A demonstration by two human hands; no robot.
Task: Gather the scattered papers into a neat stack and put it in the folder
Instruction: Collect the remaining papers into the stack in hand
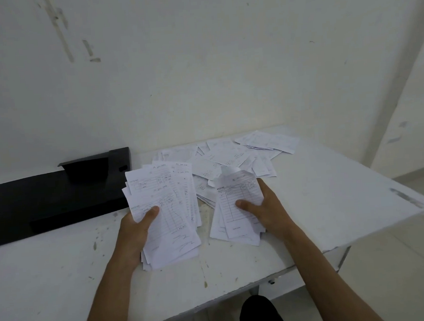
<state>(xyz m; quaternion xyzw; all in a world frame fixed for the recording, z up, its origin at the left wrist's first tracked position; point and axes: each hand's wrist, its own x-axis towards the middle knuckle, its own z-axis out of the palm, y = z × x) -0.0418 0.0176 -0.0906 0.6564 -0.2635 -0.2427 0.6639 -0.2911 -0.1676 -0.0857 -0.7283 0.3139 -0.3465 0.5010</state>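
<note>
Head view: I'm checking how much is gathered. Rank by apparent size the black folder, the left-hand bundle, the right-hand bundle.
1. black folder
2. left-hand bundle
3. right-hand bundle
The bundles look fairly close; fanned sheets make that order unsure.

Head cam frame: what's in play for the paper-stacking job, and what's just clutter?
In play:
- left hand, gripping a bundle of slips
- right hand, gripping a smaller bundle
- loose slips scattered at the back of the table
- black folder, lying left of the papers

Clutter:
- white table, scuffed and stained
- marked wall
</note>
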